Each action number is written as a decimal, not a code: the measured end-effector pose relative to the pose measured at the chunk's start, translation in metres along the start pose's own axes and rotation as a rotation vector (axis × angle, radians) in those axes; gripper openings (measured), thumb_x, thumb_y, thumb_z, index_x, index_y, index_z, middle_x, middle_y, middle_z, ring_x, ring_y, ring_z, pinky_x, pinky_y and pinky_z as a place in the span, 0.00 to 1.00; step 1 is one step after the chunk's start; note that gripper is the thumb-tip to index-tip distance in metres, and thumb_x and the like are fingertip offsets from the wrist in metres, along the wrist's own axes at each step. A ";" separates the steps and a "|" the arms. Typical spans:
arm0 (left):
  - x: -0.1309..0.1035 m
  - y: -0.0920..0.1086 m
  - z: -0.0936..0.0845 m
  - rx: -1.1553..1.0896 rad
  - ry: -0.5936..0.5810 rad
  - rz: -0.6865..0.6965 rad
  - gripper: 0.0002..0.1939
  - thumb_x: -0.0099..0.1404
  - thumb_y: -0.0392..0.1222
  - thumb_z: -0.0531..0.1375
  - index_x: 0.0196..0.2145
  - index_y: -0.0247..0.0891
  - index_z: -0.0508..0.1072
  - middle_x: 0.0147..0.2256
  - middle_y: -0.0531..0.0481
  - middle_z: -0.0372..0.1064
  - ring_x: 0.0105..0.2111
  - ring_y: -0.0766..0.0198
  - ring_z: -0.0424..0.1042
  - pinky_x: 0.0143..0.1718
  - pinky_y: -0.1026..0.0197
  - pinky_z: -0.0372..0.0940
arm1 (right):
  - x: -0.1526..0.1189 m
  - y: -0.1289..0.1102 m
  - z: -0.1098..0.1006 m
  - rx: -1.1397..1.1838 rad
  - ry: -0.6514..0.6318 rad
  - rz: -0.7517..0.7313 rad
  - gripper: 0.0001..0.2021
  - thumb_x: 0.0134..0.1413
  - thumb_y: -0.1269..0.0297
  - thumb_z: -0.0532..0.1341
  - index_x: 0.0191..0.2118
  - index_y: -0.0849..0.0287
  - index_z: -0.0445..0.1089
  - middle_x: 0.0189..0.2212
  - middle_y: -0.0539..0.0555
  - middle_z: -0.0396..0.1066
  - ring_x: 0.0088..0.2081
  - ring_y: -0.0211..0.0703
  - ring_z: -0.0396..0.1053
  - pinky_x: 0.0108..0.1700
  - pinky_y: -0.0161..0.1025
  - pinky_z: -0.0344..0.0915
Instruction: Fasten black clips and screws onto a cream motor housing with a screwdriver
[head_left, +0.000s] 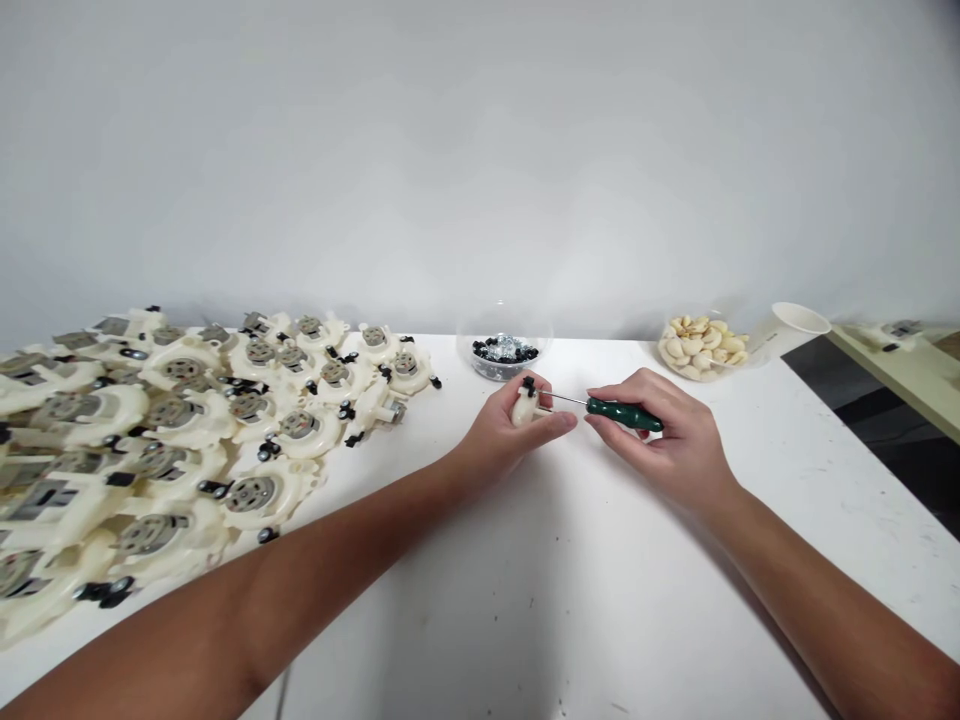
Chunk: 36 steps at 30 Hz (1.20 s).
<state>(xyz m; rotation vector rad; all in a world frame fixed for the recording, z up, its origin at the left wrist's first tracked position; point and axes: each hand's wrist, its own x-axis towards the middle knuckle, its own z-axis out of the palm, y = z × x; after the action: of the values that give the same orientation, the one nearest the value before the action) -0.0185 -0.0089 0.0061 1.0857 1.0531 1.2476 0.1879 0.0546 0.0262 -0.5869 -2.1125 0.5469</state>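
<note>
Well, my right hand (679, 425) clasps a green-handled metal screwdriver (624, 413).
Left hand (496, 428), nine o'clock, pinches a cream plastic part (523, 405); I'd align straight.

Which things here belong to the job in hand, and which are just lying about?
Likely the job:
screwdriver in right hand
cream part in left hand
motor units
small dark pieces
smooth cream pieces

Seemingly just lying about:
white cup
tiny specks

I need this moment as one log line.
left hand: holds small cream plastic part | right hand: holds green-handled screwdriver toward part | beyond: clear round bowl with black pieces
</note>
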 end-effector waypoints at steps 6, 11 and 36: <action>0.001 0.002 0.001 -0.062 0.002 -0.023 0.21 0.60 0.50 0.71 0.40 0.40 0.65 0.31 0.58 0.60 0.25 0.73 0.58 0.26 0.66 0.51 | 0.000 0.000 0.000 -0.028 0.002 -0.029 0.13 0.60 0.73 0.67 0.48 0.51 0.77 0.33 0.53 0.70 0.32 0.43 0.68 0.30 0.40 0.63; 0.002 0.004 0.000 -0.067 -0.009 -0.064 0.20 0.61 0.50 0.70 0.38 0.40 0.64 0.27 0.59 0.60 0.24 0.71 0.59 0.25 0.67 0.53 | 0.000 -0.002 -0.001 -0.028 -0.010 -0.048 0.13 0.60 0.73 0.67 0.48 0.51 0.76 0.33 0.53 0.72 0.32 0.43 0.68 0.30 0.41 0.64; -0.005 0.007 0.004 0.051 -0.055 -0.019 0.18 0.66 0.53 0.67 0.38 0.41 0.63 0.24 0.60 0.60 0.20 0.73 0.56 0.21 0.68 0.52 | 0.000 -0.006 -0.016 -0.252 -0.113 -0.156 0.12 0.63 0.68 0.67 0.51 0.49 0.76 0.33 0.52 0.78 0.29 0.42 0.73 0.30 0.40 0.66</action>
<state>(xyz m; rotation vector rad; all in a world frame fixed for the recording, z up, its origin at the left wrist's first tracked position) -0.0155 -0.0136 0.0136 1.1397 1.0559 1.1748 0.1997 0.0527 0.0384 -0.5347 -2.3305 0.2317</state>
